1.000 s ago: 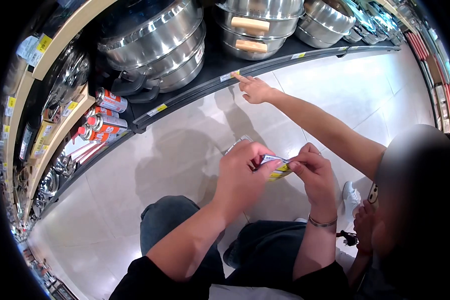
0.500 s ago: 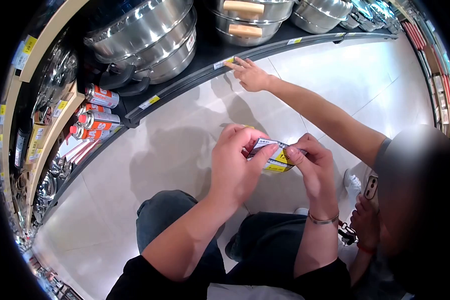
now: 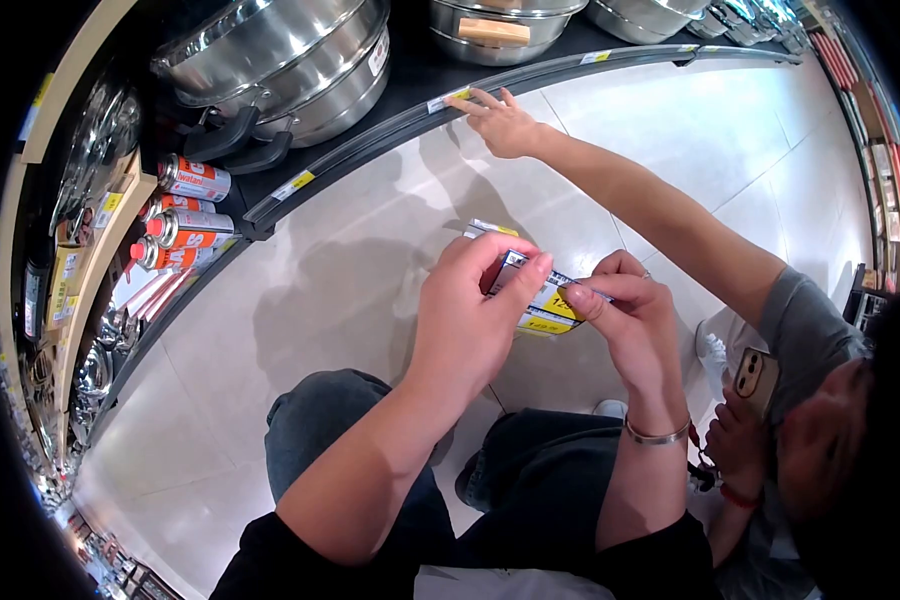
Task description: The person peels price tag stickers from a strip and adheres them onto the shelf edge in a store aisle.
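**Price labels [image 3: 548, 300] pinched between both hands**

From my remote view, gas canisters [image 3: 192, 229] lie at far left, near a steel pot [image 3: 305, 85]. My left hand [image 3: 460, 325] grasps the labels' left end above the floor [image 3: 320, 300]. Beyond it, another person's hand [image 3: 505, 128] reaches the shelf edge [image 3: 370, 130]. My right hand's fingers pinch the right end. I judge this a two-handed handling step; shifting such thin pieces calls for light, even pressure.
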`<action>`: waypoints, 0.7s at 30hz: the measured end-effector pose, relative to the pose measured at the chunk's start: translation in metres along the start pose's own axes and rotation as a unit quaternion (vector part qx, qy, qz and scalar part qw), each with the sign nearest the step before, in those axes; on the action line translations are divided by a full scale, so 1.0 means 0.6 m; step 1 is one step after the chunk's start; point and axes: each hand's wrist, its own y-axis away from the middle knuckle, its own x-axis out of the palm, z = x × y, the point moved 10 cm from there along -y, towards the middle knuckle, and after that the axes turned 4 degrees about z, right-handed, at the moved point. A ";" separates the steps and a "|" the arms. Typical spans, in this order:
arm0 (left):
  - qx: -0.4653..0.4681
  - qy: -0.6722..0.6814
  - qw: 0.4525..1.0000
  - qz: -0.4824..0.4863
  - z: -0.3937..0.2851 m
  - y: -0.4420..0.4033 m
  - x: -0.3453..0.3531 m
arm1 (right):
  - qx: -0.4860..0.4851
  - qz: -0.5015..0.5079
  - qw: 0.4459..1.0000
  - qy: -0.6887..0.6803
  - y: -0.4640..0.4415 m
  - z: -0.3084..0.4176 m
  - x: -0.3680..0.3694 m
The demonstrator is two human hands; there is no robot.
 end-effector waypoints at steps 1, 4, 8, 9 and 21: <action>0.000 0.000 1.000 0.000 0.000 0.000 -0.001 | -0.010 0.007 1.000 0.001 0.000 0.002 0.002; -0.012 0.015 1.000 0.010 -0.004 -0.001 0.000 | -0.002 0.026 0.997 -0.068 -0.003 0.005 0.008; -0.044 0.057 0.997 0.007 0.001 0.000 -0.003 | -0.002 0.035 0.997 -0.073 -0.008 -0.001 0.016; -0.053 0.078 0.995 0.006 0.004 0.000 -0.003 | 0.046 0.008 0.991 -0.127 -0.009 -0.021 0.015; -0.053 0.083 0.995 -0.031 0.004 -0.003 -0.015 | -0.021 0.017 0.987 -0.157 -0.011 0.005 0.021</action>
